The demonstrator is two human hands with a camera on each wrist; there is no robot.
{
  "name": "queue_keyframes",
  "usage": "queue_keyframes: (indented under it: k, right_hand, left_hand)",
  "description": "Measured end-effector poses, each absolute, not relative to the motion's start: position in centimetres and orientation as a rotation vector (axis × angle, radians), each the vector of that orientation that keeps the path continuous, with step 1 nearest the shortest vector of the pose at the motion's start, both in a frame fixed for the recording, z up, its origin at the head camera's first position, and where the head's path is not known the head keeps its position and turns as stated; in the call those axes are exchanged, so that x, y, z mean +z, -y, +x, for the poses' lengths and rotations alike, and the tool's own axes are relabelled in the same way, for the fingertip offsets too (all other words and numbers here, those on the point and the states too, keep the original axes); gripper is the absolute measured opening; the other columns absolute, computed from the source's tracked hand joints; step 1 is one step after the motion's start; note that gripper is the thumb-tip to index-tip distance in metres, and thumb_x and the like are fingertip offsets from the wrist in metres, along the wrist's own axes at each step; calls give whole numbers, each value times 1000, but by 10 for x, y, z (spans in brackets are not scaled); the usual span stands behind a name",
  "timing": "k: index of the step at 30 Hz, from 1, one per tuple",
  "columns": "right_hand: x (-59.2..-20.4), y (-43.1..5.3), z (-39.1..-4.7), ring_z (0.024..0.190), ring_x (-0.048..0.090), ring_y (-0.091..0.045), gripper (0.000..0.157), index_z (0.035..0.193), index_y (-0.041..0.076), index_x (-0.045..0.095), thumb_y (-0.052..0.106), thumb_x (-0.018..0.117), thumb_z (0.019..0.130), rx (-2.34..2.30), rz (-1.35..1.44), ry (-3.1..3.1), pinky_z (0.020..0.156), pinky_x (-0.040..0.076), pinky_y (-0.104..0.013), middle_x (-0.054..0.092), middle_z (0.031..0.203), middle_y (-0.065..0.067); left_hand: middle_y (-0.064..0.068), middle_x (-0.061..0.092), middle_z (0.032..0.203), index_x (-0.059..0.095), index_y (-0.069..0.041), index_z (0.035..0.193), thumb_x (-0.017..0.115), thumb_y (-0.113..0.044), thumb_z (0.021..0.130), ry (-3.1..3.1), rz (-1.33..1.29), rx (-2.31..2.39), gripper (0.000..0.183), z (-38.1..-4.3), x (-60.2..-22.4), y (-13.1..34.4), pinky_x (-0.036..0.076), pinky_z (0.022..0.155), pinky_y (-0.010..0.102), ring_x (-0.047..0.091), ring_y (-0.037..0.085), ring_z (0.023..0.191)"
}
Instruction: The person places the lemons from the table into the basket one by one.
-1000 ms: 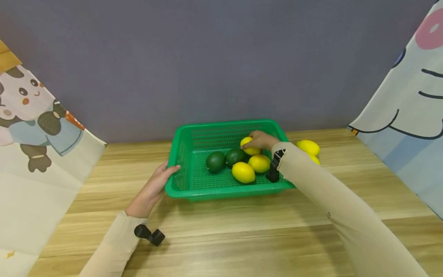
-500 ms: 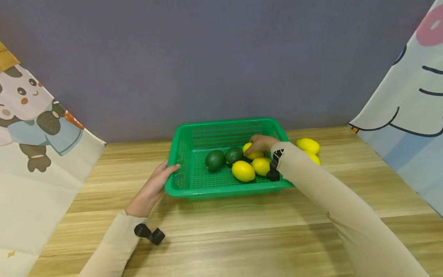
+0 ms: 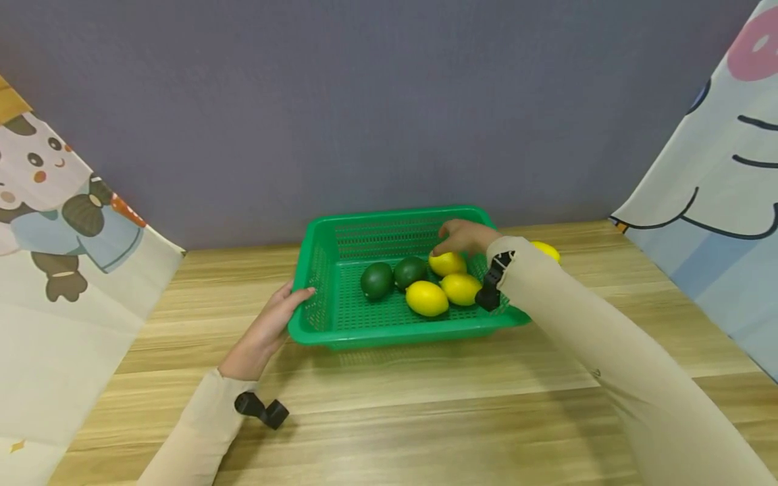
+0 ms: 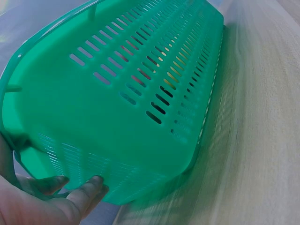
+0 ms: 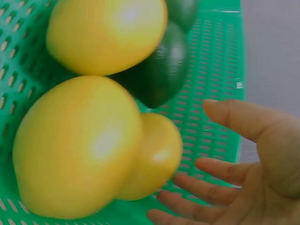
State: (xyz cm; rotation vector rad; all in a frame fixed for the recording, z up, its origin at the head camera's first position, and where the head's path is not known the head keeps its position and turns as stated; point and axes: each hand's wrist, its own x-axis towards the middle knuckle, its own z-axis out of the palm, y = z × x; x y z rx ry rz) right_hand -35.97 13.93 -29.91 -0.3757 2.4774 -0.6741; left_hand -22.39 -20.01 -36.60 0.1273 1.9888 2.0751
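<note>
A green plastic basket (image 3: 389, 336) with slotted walls sits on the table. My left hand (image 3: 273, 322) grips its left rim, thumb over the edge; in the left wrist view its fingers (image 4: 86, 192) lie against the outside wall. Inside are two dark green, avocado-like fruits (image 3: 377, 281) and three lemons: a front one (image 3: 427, 299), one to its right (image 3: 462, 289) and a back one (image 3: 448, 264). Just above the back lemon is my right hand (image 3: 468, 237). In the right wrist view its fingers are spread, holding nothing, beside that lemon (image 5: 157, 157).
Another lemon (image 3: 546, 251) lies on the wooden table (image 3: 389, 418) right of the basket, partly hidden by the right sleeve. A grey wall (image 3: 389, 121) stands close behind the basket. Printed cloth panels (image 3: 717, 202) flank the table on both sides.
My right hand has lowered a lemon to the back right of the basket, let it go and lifted slightly to the right. The left hand has stayed on the rim.
</note>
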Motion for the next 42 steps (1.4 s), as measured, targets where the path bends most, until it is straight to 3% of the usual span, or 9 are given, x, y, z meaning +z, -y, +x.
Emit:
queue_keyframes:
  k: [14,22,30,42]
  right_hand:
    - [-245,-179,-356,128,38,-38,62,141,2,34,36,56,94,-897,-438,-2461,97,43,-51,37,141,-20]
    - [-233,-221,-351,125,42,-36,63,138,0,38,42,54,94,-977,-464,-2486,99,41,-51,40,140,-20]
    - [-244,-259,-346,119,46,-36,63,138,-1,39,44,51,95,-928,-415,-2573,95,44,-51,41,138,-24]
    - [-288,-292,-336,115,46,-42,58,133,-8,40,36,49,97,-807,-367,-2559,90,46,-54,46,131,-28]
  left_hand:
    - [4,64,96,20,6,145,42,-18,100,-1991,99,2077,55,-225,-367,199,56,76,29,67,15,83]
    - [4,64,97,22,6,144,42,-19,100,-2003,82,2074,54,-226,-367,199,56,76,30,67,14,83]
    - [3,65,97,19,6,145,41,-19,100,-2000,116,2073,56,-225,-367,200,56,77,30,67,14,84]
    - [1,65,95,20,7,144,41,-19,100,-2002,124,2073,55,-224,-367,201,56,75,28,68,13,83]
